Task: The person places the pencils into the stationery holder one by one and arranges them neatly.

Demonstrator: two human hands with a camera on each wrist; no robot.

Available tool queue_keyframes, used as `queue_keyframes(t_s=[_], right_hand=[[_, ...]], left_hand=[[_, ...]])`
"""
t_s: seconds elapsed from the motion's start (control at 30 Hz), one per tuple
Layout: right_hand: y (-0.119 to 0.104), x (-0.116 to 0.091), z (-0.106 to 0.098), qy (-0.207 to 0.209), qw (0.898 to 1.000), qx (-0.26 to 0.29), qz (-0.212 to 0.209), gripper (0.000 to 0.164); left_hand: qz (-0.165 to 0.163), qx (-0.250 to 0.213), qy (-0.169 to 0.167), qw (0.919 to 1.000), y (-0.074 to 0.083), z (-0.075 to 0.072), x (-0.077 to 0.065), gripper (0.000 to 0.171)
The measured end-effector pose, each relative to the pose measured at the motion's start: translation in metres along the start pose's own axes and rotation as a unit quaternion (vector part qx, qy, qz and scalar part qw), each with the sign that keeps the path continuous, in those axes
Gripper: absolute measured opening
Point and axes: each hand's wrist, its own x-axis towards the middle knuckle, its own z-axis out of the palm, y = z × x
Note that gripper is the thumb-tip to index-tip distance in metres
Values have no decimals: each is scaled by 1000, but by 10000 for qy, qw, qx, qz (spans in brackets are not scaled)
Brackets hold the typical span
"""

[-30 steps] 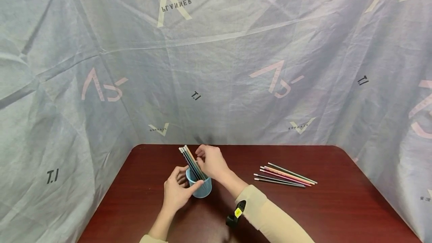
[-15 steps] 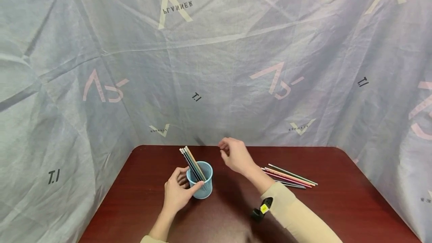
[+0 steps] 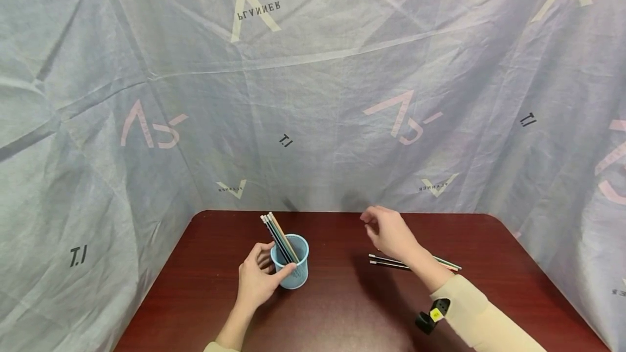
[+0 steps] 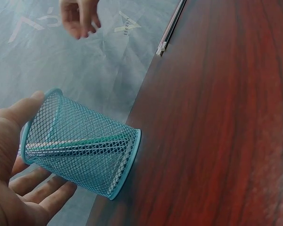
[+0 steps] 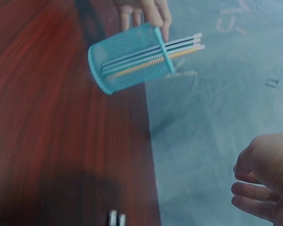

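Observation:
My left hand (image 3: 256, 278) holds a light blue mesh pencil cup (image 3: 295, 275) at its left side, thumb at the near rim and fingers around the far side. The cup stands upright on the table. Several pencils (image 3: 279, 235) lean to the left inside it, white eraser ends up; the right wrist view shows dark, green and orange ones through the mesh. My right hand (image 3: 393, 235) is in the air with nothing in its loosely bent fingers. Below it lie loose pencils (image 3: 386, 264), partly hidden by the hand and forearm.
The dark red wooden table (image 3: 332, 314) ends at a grey printed cloth (image 3: 323, 124) hung behind and along both sides. A black wrist camera (image 3: 432, 316) is strapped at my right cuff.
My right hand has drawn away from the cup, moving right until it is above the loose pencils. The left hand and the cup have stayed in place.

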Motion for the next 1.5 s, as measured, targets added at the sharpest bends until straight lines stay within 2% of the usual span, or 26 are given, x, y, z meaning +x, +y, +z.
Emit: queue_keyframes(t_s=[0.17,0.3,0.57,0.83,1.3,1.5], right_hand=[[18,-20,-8,-246,9992,-262,163,19],[30,-36,-11,-403,9978,-447,267,21],[45,-63,-9,-699,9947,-596,464,18],[53,-74,-6,-956,9920,-653,506,18],[59,-90,15,-1378,9882,-439,510,18],[64,-94,20,-1323,9897,-441,335,20]], left_hand=[[87,-2,71,9999,1,3,-1,61],[16,-27,54,10000,1,2,0,63],[43,-12,72,10000,-1,3,-1,62],[68,-1,7,10000,-2,3,0,63],[-53,4,0,10000,0,-2,-1,62],[9,19,19,10000,0,-1,-1,63]])
